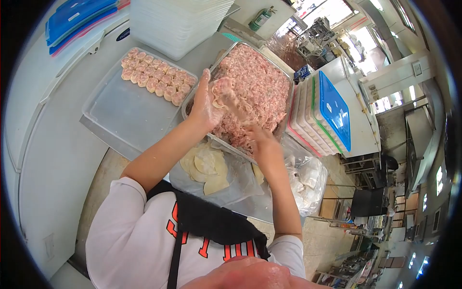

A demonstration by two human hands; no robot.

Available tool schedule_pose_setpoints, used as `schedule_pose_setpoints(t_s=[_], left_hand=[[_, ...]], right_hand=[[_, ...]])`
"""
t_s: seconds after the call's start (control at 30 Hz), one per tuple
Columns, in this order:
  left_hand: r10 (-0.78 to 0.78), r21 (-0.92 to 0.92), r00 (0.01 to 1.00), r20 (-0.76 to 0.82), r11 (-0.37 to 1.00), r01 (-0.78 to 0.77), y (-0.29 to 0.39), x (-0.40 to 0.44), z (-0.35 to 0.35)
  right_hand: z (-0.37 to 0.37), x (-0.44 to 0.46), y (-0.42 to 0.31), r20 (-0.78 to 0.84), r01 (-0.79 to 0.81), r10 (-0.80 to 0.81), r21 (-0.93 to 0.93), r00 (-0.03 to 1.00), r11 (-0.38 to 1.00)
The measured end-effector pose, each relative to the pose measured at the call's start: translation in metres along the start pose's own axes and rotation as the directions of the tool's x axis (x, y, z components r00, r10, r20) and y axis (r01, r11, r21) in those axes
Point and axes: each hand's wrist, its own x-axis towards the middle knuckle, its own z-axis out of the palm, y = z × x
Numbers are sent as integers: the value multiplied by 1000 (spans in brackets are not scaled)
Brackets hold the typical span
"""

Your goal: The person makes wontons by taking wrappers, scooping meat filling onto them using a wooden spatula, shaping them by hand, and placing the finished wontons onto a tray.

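My left hand (206, 107) is cupped over the near left part of the meat tray, holding a dumpling (222, 89) of thin wrapper with minced meat on top. My right hand (262, 141) grips a narrow spreading tool (237, 110), blurred by motion, its far end close to the dumpling. Below both hands, a deep metal tray (230, 146) holds a large mass of pink minced meat (257, 79). Loose round wrappers (204, 166) lie on plastic sheeting nearer my body. Left of the meat, rows of open-topped dumplings (156, 74) sit in a clear shallow tray (127, 108).
Stacked clear containers (178, 24) stand behind the dumpling tray. Blue lids (79, 19) lie at the far left. To the right are stacked filled boxes with a blue lid (334, 111) and a clear plastic bag (308, 180) with pale contents.
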Motion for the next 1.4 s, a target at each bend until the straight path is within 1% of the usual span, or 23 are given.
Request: schedule_pose_setpoints(t_s=[0.03,0.07,0.13,0.23,0.33,0.43,0.47,0.53,0.57,0.6,0.67,0.73,0.83,0.93,0.97,1.0,1.03,1.13,1.23,1.27,1.3,1.37,1.4], left_hand=[[30,23,999,18,999,-30,0,-3,5],[-28,-12,992,124,1000,29,1,4,-8],[-100,-71,934,344,989,132,9,27,-42],[-90,160,993,83,984,75,13,7,-7],[-108,-20,982,158,993,112,12,5,-3],[-111,52,955,276,994,100,17,-3,2],[-105,224,941,322,974,32,18,-9,4],[-124,529,906,404,840,-121,23,-30,13],[-36,658,845,534,645,-388,27,-33,17],[4,689,745,667,377,-619,33,-35,22],[-110,666,658,745,77,-742,42,-38,32],[-317,761,709,630,73,-645,49,-42,38],[-577,886,709,407,61,-459,50,-36,43],[-493,710,684,538,-173,-683,34,-28,23],[-451,749,739,501,-202,-631,29,-22,16],[-406,785,789,461,-227,-576,24,-13,8],[-358,818,834,420,-250,-519,21,-3,1],[-309,794,835,455,-285,-538,19,15,-18],[-401,702,789,466,-375,-606,15,8,-6],[-299,709,782,546,-332,-622,17,7,-14],[-204,704,762,615,-295,-647,20,3,-28],[-156,710,735,659,-192,-677,27,-4,-26],[-212,725,732,647,-125,-677,38,-15,-5]], right_hand=[[8,1,0,-68,87,-85,14,994,996],[1,-5,6,16,5,-5,-47,1000,999],[-47,5,-21,163,-113,145,-189,976,975],[-43,2,-31,42,-39,43,-96,998,995],[-9,3,-3,47,76,-71,-107,996,991],[-26,4,27,-55,203,-195,262,979,944],[-29,0,31,-5,43,-45,346,999,937],[-38,-12,29,138,-283,246,477,959,832],[-47,-15,25,219,-321,245,458,945,829],[-60,-18,20,299,-357,242,434,923,827],[-65,-24,16,303,-277,162,389,939,879],[-53,-33,15,168,-55,0,322,986,945],[-36,-30,20,436,-301,129,353,891,886],[-11,-30,56,385,-255,34,540,922,802],[-12,-32,58,287,-177,70,366,955,913],[-23,-30,48,181,-112,81,166,980,980],[-32,-28,39,72,-62,66,-50,995,997],[-21,-40,4,-166,-7,17,61,986,998],[19,-31,50,-97,-20,28,76,995,997],[9,-32,61,104,-229,255,-217,961,949],[4,-34,69,99,-245,261,-147,960,958],[-4,-43,84,100,-277,277,-16,956,961],[-19,-46,72,64,-279,278,5,958,960]])
